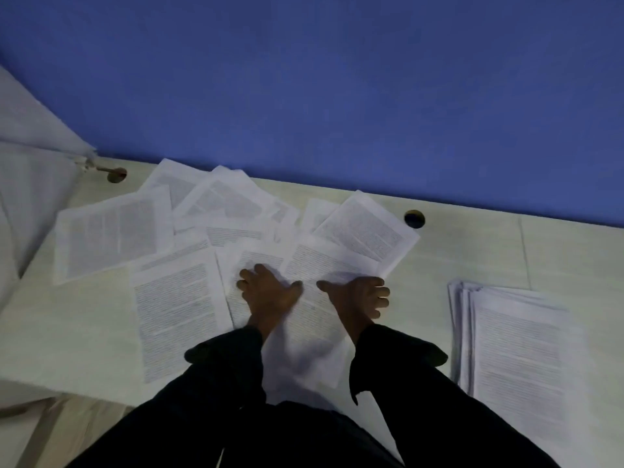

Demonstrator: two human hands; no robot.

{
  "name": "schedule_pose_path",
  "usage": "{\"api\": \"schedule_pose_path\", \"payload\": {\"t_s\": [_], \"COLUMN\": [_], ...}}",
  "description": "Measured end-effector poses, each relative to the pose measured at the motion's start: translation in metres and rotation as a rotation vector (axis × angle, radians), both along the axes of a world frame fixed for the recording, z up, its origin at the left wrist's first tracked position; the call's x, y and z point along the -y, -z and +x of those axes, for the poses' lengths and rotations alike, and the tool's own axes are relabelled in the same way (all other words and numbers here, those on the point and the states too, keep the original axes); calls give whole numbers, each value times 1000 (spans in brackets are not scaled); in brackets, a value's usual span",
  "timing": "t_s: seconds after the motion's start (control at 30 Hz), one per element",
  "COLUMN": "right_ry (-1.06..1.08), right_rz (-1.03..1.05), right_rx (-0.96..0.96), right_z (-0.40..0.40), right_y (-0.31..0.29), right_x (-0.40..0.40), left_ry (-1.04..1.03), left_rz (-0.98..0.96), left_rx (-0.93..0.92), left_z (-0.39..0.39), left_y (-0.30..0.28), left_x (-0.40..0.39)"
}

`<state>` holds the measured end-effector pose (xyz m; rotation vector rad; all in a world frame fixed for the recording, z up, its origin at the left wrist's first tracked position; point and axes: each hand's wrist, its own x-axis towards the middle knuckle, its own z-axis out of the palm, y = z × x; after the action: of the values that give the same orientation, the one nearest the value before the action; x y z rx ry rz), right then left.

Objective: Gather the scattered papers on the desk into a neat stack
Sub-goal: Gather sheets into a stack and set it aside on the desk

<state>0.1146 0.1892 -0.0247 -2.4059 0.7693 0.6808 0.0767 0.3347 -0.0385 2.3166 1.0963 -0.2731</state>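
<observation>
Printed papers [175, 251] lie scattered and overlapping across the left and middle of the pale table [472, 244], some reaching the blue wall [337, 79] behind. The left hand [268, 292] presses flat on one sheet, fingers spread. Just beside it, the right hand [359, 295] rests on a neighbouring sheet, fingers loosely bent, gripping nothing. Well apart on the right sits a gathered stack [516, 349].

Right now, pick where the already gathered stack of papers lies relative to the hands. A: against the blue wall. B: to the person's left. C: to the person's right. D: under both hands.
C: the gathered stack lies apart on the desk, right of the right hand.
</observation>
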Motion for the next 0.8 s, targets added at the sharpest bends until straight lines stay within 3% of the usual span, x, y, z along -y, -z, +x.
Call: {"api": "schedule_pose_path", "payload": {"t_s": [0.07,0.17,0.33,0.53,0.67,0.8], "right_ry": [-19,72,45,51,143,276], "right_rz": [136,50,-175,-23,131,129], "right_rx": [4,-49,-3,-28,-4,30], "right_z": [8,15,12,8,12,2], "right_y": [4,6,2,-2,-5,-5], "right_x": [-11,-23,-27,-39,-34,-16], "left_ry": [-24,-14,-107,-76,-129,-228], "left_rz": [-56,-163,75,-1,-203,108], "left_rx": [41,173,49,112,150,18], "left_z": [8,15,12,17,21,12], "left_y": [2,6,14,17,14,14], "left_x": [-4,-19,-43,-36,-44,-46]}}
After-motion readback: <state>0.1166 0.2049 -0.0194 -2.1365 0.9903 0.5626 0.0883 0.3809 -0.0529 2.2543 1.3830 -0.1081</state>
